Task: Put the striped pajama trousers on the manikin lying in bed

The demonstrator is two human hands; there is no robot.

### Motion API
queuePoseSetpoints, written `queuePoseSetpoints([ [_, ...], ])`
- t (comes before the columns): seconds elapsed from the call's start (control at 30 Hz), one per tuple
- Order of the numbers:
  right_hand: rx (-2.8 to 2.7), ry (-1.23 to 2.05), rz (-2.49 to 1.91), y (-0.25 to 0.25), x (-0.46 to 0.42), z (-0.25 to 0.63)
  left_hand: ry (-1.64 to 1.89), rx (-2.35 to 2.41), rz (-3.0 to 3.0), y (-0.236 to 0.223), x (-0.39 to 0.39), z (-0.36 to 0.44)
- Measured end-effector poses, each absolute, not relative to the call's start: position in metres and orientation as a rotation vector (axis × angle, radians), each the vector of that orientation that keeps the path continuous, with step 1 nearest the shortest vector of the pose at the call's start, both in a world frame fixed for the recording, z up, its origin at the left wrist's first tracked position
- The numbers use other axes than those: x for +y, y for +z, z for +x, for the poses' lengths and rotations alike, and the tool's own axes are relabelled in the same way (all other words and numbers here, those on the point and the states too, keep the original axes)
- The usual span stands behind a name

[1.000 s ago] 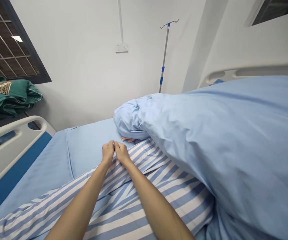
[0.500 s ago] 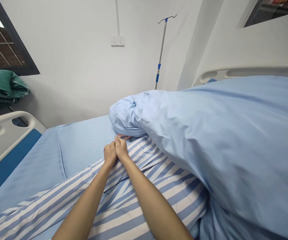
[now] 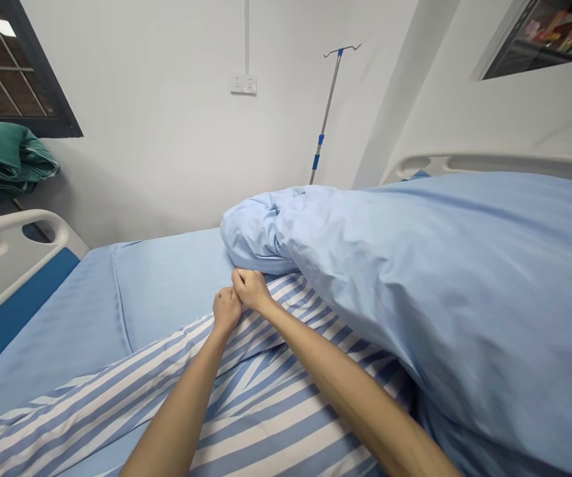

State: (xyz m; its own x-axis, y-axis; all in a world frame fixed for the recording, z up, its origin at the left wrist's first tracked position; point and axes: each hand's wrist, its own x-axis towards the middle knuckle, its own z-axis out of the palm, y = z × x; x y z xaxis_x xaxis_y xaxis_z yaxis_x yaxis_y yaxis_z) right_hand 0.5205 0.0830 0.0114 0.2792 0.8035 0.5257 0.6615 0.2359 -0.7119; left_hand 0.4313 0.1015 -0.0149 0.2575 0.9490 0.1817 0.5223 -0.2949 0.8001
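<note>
My left hand [image 3: 227, 309] is closed into a fist on or just above the striped trousers [image 3: 246, 341] of a person lying on the bed. Touching it on the right is my right hand [image 3: 249, 289], also a fist and slightly farther away. I see no object in either hand; the undersides of the fists are hidden. A light-blue quilt [image 3: 365, 245] is bunched just beyond and to the right of my hands, over part of the striped clothing. A sliver of skin shows at the quilt's edge behind my right hand.
A blue sheet [image 3: 177, 275] covers the bed, with a pale end board [image 3: 28, 222] at the left and another bed board [image 3: 514, 162] at the back right. An IV pole [image 3: 328, 109] stands by the wall. Folded green cloth [image 3: 8, 159] lies at the far left.
The view has shifted slightly. My right fist has turned and moved forward of the left one, with its forearm slanting more to the right. The other person's fingers behind it are now mostly hidden.
</note>
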Motion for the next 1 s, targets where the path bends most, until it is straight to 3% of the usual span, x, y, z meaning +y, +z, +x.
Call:
queuePoseSetpoints([
  [0.43,-1.234,0.342,-1.391,-0.015,0.091,0.530,0.967,1.324,1.770,-0.011,0.104,0.443],
  [0.73,-0.906,0.512,-1.233,-0.011,0.095,0.545,1.210,1.056,1.484,0.031,0.115,0.495],
  [1.0,-0.865,0.515,-1.368,-0.007,0.098,0.543,1.057,1.436,1.627,-0.008,0.110,0.491],
])
